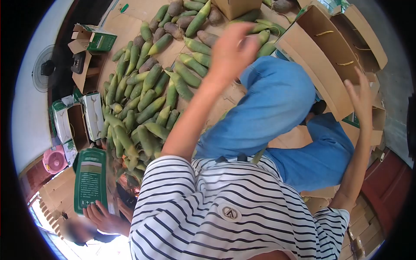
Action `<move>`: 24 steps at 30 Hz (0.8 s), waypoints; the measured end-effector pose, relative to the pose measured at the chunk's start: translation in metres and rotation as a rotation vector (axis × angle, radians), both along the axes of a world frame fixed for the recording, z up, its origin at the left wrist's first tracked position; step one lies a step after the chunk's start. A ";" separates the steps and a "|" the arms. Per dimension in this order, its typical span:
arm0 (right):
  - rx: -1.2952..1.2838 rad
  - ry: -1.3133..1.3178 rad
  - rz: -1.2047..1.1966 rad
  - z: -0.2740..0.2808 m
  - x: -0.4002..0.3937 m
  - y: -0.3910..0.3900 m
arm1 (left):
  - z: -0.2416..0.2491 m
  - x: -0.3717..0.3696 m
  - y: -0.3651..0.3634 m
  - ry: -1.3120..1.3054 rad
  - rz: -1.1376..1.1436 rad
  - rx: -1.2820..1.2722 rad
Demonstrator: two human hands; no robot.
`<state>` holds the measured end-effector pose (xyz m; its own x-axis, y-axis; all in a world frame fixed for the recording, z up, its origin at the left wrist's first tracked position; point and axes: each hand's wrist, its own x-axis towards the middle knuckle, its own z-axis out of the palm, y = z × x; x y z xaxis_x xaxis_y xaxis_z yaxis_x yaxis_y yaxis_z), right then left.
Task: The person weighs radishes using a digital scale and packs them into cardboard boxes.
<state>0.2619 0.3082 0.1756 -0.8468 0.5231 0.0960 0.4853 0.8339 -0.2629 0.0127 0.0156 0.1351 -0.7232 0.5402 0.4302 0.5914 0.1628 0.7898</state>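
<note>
My left hand (234, 54) is over the far part of a pile of green radishes (149, 102), a little blurred. Its fingers are bent with a gap from the thumb, and nothing shows in the grasp. Beneath and around it lie long green radishes and several purple-brown ones (174, 30). On the right, my right hand (360, 93) has its fingers spread beside an open cardboard box (318, 65) with yellow cord handles (345, 63). My bent knee (281, 89) in blue trousers lies between the two hands.
Another person's hand (102, 216) is at a green printed box (90, 180) at lower left. White-and-green cartons (92, 115) stand left of the pile. Farther left are a fan (44, 68) and a pink round object (55, 159). A cardboard box (236, 8) stands at the top.
</note>
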 end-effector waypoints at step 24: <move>-0.361 -0.180 0.015 -0.077 0.010 0.029 | -0.366 -0.051 -0.244 -1.257 1.089 -0.563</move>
